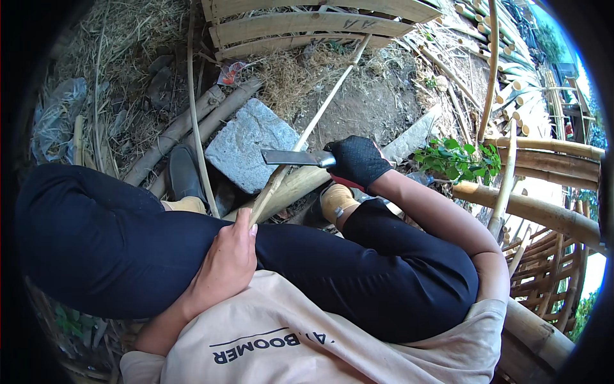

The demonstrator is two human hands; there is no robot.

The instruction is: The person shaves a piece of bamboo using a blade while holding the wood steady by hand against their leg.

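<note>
My bare left hand (225, 257) lies against my thigh, its thumb and fingers closed on the near end of a long bamboo strip (327, 102). From there the strip slants away to the upper right. A black glove covers my right hand (359, 162), which is wrapped around the handle of a knife (291, 157). The flat blade points left and crosses the strip a little beyond my left hand; whether it cuts into it I cannot tell. Below the blade lies a thick bamboo pole (291, 197), with a grey stone block (246, 144) behind it.
Slatted wooden boards (313, 25) stand at the far side. A thin upright cane (195, 109) rises on the left near my shoe (184, 173). Cut bamboo poles (505, 61) are piled at the far right, above a leafy plant (459, 161) and a woven bamboo basket (543, 275).
</note>
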